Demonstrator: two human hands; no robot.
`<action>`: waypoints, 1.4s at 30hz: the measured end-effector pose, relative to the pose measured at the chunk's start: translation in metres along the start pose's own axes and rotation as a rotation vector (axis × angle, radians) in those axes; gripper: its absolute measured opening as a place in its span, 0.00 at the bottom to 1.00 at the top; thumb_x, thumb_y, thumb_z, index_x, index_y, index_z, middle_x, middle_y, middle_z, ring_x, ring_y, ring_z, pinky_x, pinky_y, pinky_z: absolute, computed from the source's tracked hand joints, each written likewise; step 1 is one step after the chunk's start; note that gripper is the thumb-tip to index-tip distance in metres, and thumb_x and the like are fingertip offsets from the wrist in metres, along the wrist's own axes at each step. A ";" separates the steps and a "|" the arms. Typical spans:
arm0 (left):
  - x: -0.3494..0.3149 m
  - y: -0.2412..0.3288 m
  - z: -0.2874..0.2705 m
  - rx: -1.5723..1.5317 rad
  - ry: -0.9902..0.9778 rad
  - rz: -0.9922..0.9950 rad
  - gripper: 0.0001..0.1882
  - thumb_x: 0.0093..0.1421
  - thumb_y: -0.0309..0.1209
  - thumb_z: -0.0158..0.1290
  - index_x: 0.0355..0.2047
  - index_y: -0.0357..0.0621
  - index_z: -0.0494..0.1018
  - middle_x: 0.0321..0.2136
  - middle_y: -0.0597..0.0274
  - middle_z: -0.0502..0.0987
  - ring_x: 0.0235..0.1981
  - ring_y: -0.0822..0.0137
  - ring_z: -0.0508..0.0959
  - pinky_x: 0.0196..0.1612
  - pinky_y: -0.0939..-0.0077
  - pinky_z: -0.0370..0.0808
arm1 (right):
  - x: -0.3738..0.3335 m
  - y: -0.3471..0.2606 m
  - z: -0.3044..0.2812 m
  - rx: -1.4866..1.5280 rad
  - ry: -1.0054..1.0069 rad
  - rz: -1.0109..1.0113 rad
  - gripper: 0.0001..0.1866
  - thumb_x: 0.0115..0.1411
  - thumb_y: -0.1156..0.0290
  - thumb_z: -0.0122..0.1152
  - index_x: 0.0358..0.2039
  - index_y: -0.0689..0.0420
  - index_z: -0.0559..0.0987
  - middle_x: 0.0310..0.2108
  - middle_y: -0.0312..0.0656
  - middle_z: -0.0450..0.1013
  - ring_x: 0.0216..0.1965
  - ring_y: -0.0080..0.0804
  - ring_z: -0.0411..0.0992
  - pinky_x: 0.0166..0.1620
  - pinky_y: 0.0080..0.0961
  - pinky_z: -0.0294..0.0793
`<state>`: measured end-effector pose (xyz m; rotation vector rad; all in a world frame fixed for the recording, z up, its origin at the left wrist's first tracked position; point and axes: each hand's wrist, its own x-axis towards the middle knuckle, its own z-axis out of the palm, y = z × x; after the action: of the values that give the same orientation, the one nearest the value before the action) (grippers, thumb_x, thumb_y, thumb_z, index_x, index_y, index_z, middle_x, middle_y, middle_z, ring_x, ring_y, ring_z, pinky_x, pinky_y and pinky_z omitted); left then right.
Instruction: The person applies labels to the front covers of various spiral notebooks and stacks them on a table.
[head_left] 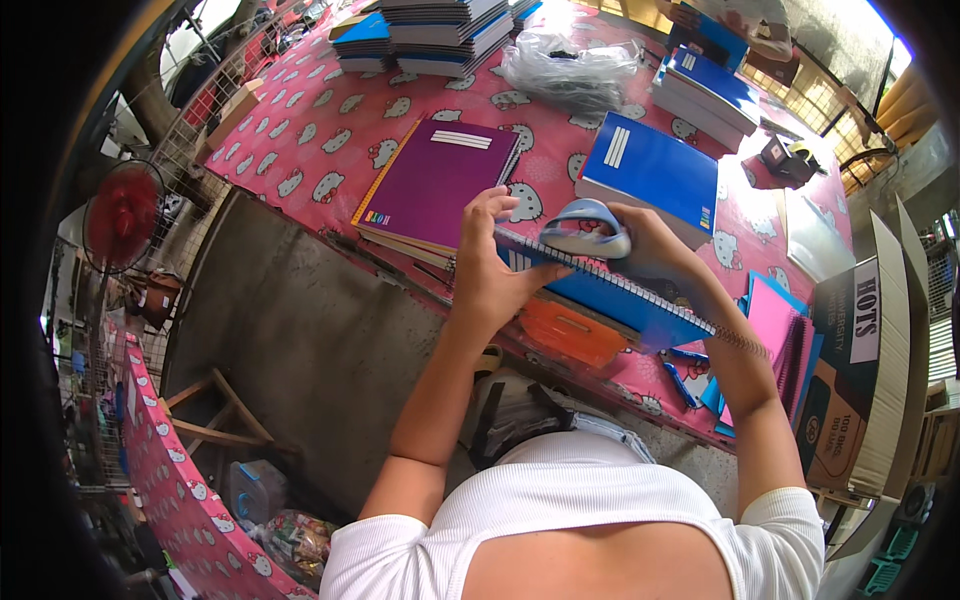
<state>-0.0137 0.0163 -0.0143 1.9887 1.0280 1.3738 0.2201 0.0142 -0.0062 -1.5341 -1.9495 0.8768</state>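
Observation:
My left hand (490, 275) grips the left end of a blue spiral notebook (610, 300), thumb on the near side. The notebook stands tilted with its wire-bound edge up, and a loose length of spiral coil (742, 342) sticks out past its right end. My right hand (650, 240) is closed round a tool with a light-blue and white looped handle (588, 232), held just over the bound edge. The tool's working end is hidden. Left of the notebook lies a stack of purple notebooks (440, 185); behind it is a stack of blue notebooks (650, 170).
An orange plastic item (568, 332) and a blue pen (680, 384) lie near the table's front edge. Pink and blue covers (770, 320) lie beside a cardboard box (850, 370) at right. Plastic bags (572, 72) and notebook stacks (445, 35) stand farther back. Another person's hand (765, 38) shows there.

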 end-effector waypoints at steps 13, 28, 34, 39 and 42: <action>-0.005 -0.025 -0.015 -0.652 0.126 -0.476 0.16 0.51 0.18 0.60 0.42 0.36 0.77 0.33 0.63 0.80 0.36 0.74 0.78 0.42 0.83 0.76 | 0.019 -0.008 0.010 -0.177 0.011 -0.005 0.31 0.39 0.76 0.67 0.48 0.58 0.71 0.37 0.47 0.73 0.41 0.37 0.74 0.45 0.31 0.72; 0.021 -0.056 0.007 -0.868 -0.186 -0.230 0.11 0.51 0.25 0.63 0.35 0.39 0.76 0.36 0.57 0.79 0.38 0.73 0.76 0.41 0.80 0.72 | -0.249 0.053 0.091 -0.550 0.403 0.501 0.23 0.51 0.66 0.64 0.47 0.58 0.72 0.42 0.52 0.70 0.44 0.50 0.69 0.47 0.40 0.67; 0.031 0.033 0.025 -0.704 -0.162 -0.098 0.10 0.46 0.21 0.66 0.27 0.39 0.75 0.31 0.55 0.80 0.35 0.69 0.79 0.36 0.79 0.76 | -0.223 -0.075 0.040 -0.068 0.636 0.108 0.24 0.49 0.72 0.66 0.47 0.60 0.72 0.40 0.49 0.69 0.41 0.45 0.69 0.45 0.35 0.68; 0.011 0.105 0.046 -0.337 -0.100 0.283 0.11 0.44 0.19 0.65 0.27 0.36 0.74 0.33 0.50 0.79 0.35 0.66 0.80 0.36 0.76 0.77 | -0.181 -0.112 0.016 -0.176 0.826 -0.039 0.26 0.48 0.71 0.68 0.48 0.59 0.71 0.44 0.49 0.68 0.44 0.46 0.67 0.46 0.39 0.67; 0.008 0.110 0.056 -0.312 -0.050 0.394 0.11 0.44 0.18 0.65 0.27 0.35 0.75 0.33 0.48 0.79 0.35 0.63 0.81 0.36 0.75 0.78 | -0.179 -0.114 0.012 -0.173 0.812 -0.056 0.27 0.48 0.71 0.68 0.48 0.60 0.70 0.44 0.50 0.67 0.44 0.46 0.67 0.45 0.39 0.67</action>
<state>0.0724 -0.0404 0.0532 2.0365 0.3751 1.5617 0.1799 -0.1794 0.0714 -1.5766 -1.4638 0.0128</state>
